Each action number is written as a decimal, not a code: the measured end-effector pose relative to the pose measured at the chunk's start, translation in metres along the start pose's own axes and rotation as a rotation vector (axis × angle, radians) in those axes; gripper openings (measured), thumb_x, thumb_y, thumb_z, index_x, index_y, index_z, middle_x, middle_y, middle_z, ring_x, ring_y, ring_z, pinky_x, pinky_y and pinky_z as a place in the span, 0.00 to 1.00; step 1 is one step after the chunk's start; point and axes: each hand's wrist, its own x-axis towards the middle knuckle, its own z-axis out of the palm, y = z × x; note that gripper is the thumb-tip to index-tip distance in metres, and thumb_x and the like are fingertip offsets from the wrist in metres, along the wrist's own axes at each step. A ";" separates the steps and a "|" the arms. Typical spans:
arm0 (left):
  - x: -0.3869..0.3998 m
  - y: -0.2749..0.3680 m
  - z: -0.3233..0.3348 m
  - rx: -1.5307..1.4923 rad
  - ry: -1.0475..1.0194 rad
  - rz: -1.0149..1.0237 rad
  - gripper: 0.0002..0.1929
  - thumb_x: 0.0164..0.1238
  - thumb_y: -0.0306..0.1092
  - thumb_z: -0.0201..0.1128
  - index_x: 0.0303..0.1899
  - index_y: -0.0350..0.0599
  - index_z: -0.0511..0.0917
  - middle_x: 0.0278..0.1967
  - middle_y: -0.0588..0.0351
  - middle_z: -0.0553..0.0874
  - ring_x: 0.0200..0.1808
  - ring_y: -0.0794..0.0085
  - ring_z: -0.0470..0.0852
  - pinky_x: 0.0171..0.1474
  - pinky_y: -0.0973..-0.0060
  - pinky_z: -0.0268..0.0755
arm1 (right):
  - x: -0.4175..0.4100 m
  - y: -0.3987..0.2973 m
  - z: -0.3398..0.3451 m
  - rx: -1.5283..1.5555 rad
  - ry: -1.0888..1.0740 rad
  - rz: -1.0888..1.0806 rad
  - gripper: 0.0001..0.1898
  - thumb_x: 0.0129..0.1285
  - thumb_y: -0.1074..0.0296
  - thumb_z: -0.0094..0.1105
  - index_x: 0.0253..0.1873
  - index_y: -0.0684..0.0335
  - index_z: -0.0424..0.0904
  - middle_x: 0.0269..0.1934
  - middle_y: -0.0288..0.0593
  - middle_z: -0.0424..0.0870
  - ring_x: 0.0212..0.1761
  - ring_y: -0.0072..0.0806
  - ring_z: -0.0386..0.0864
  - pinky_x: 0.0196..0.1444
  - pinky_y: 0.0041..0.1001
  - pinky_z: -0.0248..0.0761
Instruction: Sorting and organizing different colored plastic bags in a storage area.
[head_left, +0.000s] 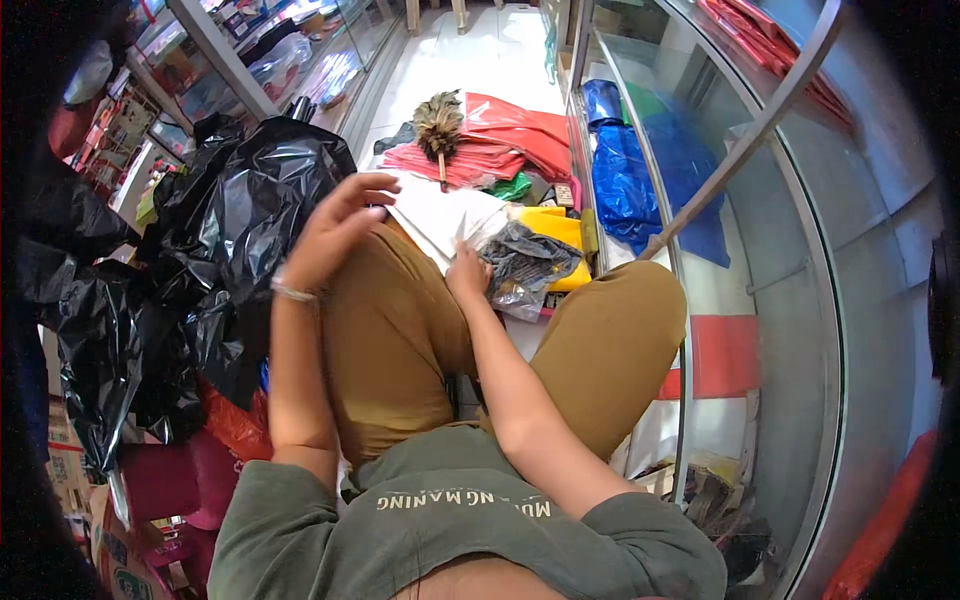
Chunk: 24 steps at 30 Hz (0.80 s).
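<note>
My left hand (337, 229) is raised over my left knee, its fingers apart and nothing seen in them. A white plastic or paper sheet (420, 206) lies flat in front of me, its near end beside that knee. At the sheet's near right corner, my right hand (469, 271) rests with bent fingers; whether it pinches the edge is hidden. Just right of it is a crumpled dark grey cloth (529, 255), partly over a folded yellow plastic piece (574, 277). Clear plastic (521, 298) sticks out below the cloth.
A feather duster (439, 131) lies across folded red plastic bags (517, 139) beyond the sheet. Black plastic bags (277, 169) are heaped at my left. To the right stands a glass display case (795, 247) with blue plastic (626, 180) inside. A green plastic piece (510, 187) lies ahead.
</note>
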 end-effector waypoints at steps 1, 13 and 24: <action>0.003 0.006 -0.015 0.001 -0.072 -0.053 0.15 0.57 0.30 0.48 0.48 0.39 0.66 0.41 0.56 0.74 0.42 0.76 0.71 0.47 0.79 0.62 | -0.002 0.001 0.001 0.007 0.022 -0.025 0.20 0.50 0.68 0.46 0.52 0.57 0.63 0.45 0.46 0.70 0.47 0.41 0.69 0.50 0.41 0.54; 0.051 -0.115 0.023 -0.036 -0.284 -0.035 0.18 0.61 0.40 0.46 0.51 0.43 0.65 0.39 0.59 0.72 0.37 0.79 0.69 0.40 0.82 0.64 | 0.023 0.037 -0.001 0.425 -0.075 0.013 0.29 0.46 0.48 0.53 0.52 0.58 0.67 0.42 0.50 0.74 0.44 0.39 0.73 0.43 0.31 0.64; 0.042 -0.105 0.023 -0.464 -0.380 -0.394 0.23 0.61 0.48 0.44 0.53 0.44 0.63 0.41 0.56 0.71 0.39 0.78 0.69 0.44 0.80 0.63 | 0.014 0.023 -0.010 0.592 -0.014 0.063 0.29 0.45 0.56 0.58 0.54 0.60 0.65 0.44 0.49 0.74 0.46 0.36 0.72 0.45 0.27 0.63</action>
